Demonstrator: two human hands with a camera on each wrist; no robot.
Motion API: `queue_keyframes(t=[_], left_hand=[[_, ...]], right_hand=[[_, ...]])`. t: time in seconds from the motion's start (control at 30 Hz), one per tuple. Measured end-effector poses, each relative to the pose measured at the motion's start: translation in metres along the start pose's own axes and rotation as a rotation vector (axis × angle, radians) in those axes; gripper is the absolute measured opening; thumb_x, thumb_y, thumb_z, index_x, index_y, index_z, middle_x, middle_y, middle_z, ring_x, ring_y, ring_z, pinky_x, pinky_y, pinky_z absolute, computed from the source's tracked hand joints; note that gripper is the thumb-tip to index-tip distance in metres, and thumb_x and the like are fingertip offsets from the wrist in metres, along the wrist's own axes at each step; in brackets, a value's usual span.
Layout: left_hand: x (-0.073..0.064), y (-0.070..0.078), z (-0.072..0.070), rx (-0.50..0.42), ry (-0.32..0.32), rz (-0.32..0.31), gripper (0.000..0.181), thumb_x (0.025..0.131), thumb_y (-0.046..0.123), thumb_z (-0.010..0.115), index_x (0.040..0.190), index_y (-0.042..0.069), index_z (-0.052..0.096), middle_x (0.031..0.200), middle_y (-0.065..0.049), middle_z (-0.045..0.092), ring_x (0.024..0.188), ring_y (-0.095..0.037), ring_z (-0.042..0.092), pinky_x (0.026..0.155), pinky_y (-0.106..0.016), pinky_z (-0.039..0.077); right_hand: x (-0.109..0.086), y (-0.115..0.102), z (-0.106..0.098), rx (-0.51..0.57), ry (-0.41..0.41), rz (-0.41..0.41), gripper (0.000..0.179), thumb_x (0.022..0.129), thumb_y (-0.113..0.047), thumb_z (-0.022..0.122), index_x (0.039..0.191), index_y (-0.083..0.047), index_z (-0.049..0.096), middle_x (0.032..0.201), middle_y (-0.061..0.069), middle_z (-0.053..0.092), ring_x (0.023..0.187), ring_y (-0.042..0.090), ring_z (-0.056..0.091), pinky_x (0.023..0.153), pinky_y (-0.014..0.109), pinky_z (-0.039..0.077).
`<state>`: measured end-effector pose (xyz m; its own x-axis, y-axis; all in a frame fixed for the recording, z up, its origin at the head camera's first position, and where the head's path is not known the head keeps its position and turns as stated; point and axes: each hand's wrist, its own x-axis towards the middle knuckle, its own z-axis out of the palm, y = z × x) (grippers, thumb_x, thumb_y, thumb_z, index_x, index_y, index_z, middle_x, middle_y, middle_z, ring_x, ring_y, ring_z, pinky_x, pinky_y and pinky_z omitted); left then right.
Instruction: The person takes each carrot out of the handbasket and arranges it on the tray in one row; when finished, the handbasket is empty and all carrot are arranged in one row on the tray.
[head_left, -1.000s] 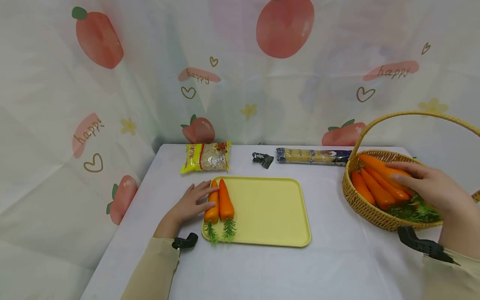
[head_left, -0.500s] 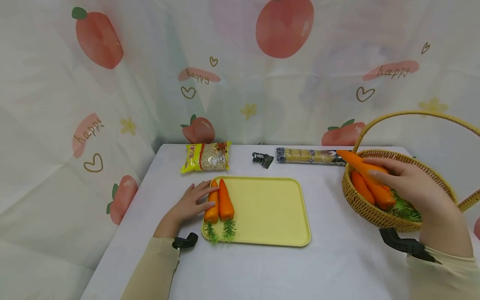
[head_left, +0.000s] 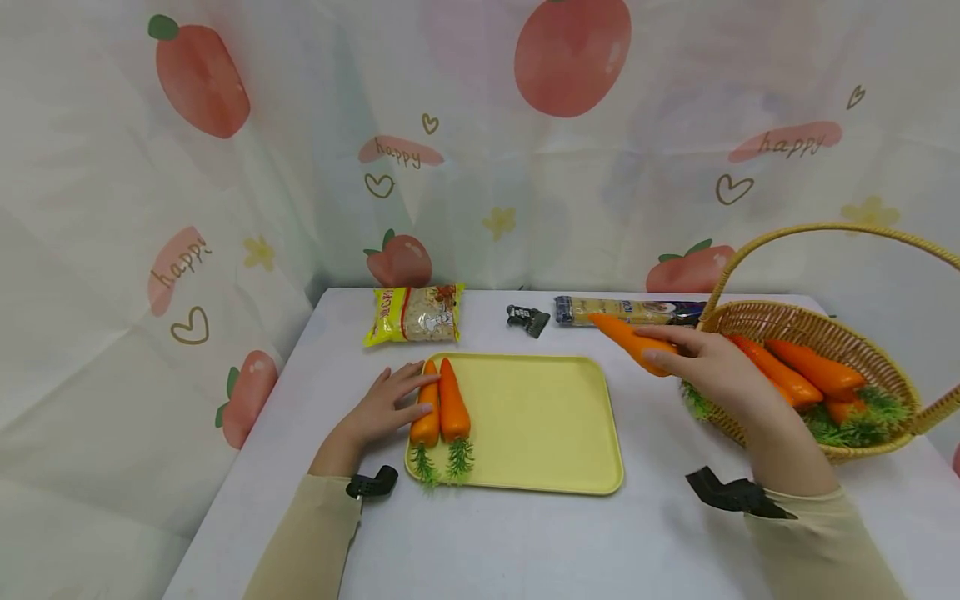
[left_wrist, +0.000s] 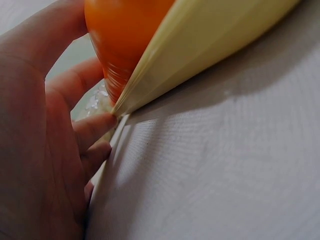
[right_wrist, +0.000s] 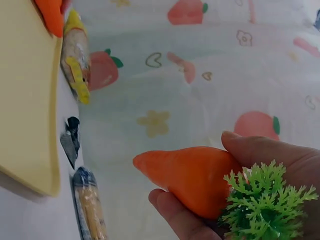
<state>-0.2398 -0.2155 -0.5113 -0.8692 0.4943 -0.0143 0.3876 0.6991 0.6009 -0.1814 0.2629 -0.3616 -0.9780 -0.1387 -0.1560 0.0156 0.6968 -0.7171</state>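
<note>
My right hand (head_left: pixel 716 367) grips an orange carrot (head_left: pixel 624 335) in the air between the basket and the tray, its tip pointing left. Thumb and fingers close around the carrot's thick end in the right wrist view, where the green leafy top (right_wrist: pixel 267 202) hangs below the palm. On the left side of the yellow tray (head_left: pixel 540 425), two carrots lie side by side, leaves toward me. My left hand (head_left: pixel 378 408) rests with relaxed fingers on the outer carrot (head_left: pixel 424 425); the inner carrot (head_left: pixel 453 408) lies beside it. Some left fingertips are right at the tray's rim (left_wrist: pixel 150 55).
At the right stands a wicker basket (head_left: pixel 892 367) with a tall hoop handle, holding more carrots (head_left: pixel 817 367). Along the table's back lie a yellow-ended food bag (head_left: pixel 420 315), a small black packet (head_left: pixel 528 319) and a long noodle package (head_left: pixel 600 311). A printed curtain hangs behind.
My right hand has lifted the carrot out of the basket and carried it left toward the tray. The left hand and the two carrots on the tray have stayed in place.
</note>
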Motion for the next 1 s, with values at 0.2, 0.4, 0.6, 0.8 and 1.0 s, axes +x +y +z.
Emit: queue_keyframes(t=[0.2, 0.4, 0.6, 0.8, 1.0], left_hand=[[0.0, 0.001, 0.0, -0.006, -0.001, -0.005, 0.06, 0.091, 0.062, 0.056, 0.146, 0.042, 0.045, 0.164, 0.0, 0.026, 0.154, -0.028, 0.015, 0.125, -0.055, -0.002], [0.0, 0.001, 0.001, -0.002, 0.005, 0.003, 0.059, 0.092, 0.06, 0.056, 0.146, 0.042, 0.045, 0.164, -0.001, 0.027, 0.154, -0.028, 0.016, 0.125, -0.055, -0.002], [0.0, 0.0, 0.0, -0.002, 0.004, -0.003, 0.059, 0.091, 0.061, 0.056, 0.146, 0.043, 0.045, 0.164, 0.0, 0.027, 0.154, -0.027, 0.016, 0.125, -0.054, -0.002], [0.0, 0.0, 0.0, 0.007, 0.003, -0.008, 0.059, 0.091, 0.063, 0.055, 0.146, 0.044, 0.044, 0.164, 0.001, 0.027, 0.154, -0.026, 0.016, 0.125, -0.053, -0.002], [-0.001, 0.002, 0.0, 0.002, 0.001, -0.005, 0.059, 0.091, 0.063, 0.055, 0.146, 0.043, 0.045, 0.164, 0.0, 0.027, 0.154, -0.027, 0.016, 0.125, -0.055, -0.002]], right_hand=[[0.013, -0.012, 0.035, 0.094, -0.026, 0.014, 0.059, 0.092, -0.055, 0.062, 0.142, -0.024, 0.055, 0.133, 0.015, 0.058, 0.111, 0.029, 0.051, 0.086, 0.03, 0.046], [0.026, -0.02, 0.075, 0.104, -0.057, -0.002, 0.054, 0.092, -0.052, 0.064, 0.137, -0.024, 0.06, 0.132, 0.012, 0.061, 0.108, 0.026, 0.055, 0.086, 0.03, 0.048], [0.036, -0.031, 0.114, 0.143, -0.076, -0.031, 0.046, 0.091, -0.044, 0.068, 0.133, -0.025, 0.064, 0.136, 0.009, 0.06, 0.106, 0.023, 0.059, 0.087, 0.032, 0.053], [0.043, -0.039, 0.141, 0.204, -0.097, -0.059, 0.043, 0.091, -0.041, 0.069, 0.131, -0.026, 0.065, 0.139, 0.006, 0.059, 0.112, 0.023, 0.06, 0.092, 0.037, 0.055], [0.048, -0.045, 0.163, 0.221, -0.086, -0.077, 0.041, 0.091, -0.041, 0.069, 0.13, -0.027, 0.066, 0.14, 0.003, 0.06, 0.119, 0.025, 0.059, 0.095, 0.039, 0.054]])
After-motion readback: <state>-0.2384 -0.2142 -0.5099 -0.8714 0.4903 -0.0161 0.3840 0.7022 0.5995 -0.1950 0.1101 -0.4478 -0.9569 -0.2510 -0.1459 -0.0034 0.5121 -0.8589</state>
